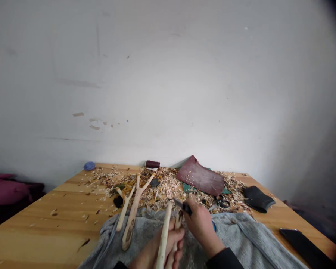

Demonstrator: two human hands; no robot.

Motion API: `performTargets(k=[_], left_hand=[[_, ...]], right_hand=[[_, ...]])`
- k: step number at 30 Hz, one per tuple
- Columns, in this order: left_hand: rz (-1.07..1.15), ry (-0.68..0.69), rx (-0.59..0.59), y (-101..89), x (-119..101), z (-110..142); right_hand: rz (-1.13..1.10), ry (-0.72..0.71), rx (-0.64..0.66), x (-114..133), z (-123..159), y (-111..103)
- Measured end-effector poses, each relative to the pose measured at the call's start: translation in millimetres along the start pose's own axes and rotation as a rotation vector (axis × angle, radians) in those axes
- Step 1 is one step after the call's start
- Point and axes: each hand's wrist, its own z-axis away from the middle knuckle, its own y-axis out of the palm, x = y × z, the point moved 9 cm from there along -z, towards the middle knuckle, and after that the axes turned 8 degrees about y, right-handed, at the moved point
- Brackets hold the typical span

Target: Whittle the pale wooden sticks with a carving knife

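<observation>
My left hand [176, 241] is wrapped around a peeled forked stick [164, 233], whose two pale prongs point up and away from me. Where the prongs meet is out of view at the bottom. My right hand [200, 220] grips a knife [187, 207] by its black handle. Its blade points left, close to the prong tips; I cannot tell whether it touches the wood. A grey towel [240, 239] lies under both hands. To the left rest a large Y-shaped wooden fork [134, 207] and a smaller wooden fork [125, 209], their lower ends on the towel.
Wood shavings [168, 183] cover the back of the wooden table [58, 220]. Among them lie brown leather [203, 177], a dark thread spool [152, 164] and scissors [217, 204]. A blue coil [89, 166] sits back left. Right are a black folded piece [258, 198] and a phone [305, 244].
</observation>
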Motion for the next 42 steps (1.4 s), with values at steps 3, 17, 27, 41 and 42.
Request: performTargets(k=[3,17,27,41,42], left_hand=[[0.099,0.068,-0.036,-3.8,-11.9,-4.4],[-0.227,0.094,-0.117,-21.6,-7.5,-10.0],[-0.312,0.098,-0.229,-27.9,-8.6,-9.2],[-0.289,-0.004,-0.297,-38.4,3.2,-14.0],[-0.280,0.008,-0.302,-38.5,2.2,-13.7]], right_hand=[[0.091,0.090,-0.047,-24.3,-7.6,-7.5],[0.151,-0.116,0.155,25.5,14.4,21.4],[0.182,-0.049,0.146,29.1,16.0,17.0],[0.155,-0.067,0.176,29.5,17.0,19.0],[0.155,-0.063,0.180,29.4,17.3,19.0]])
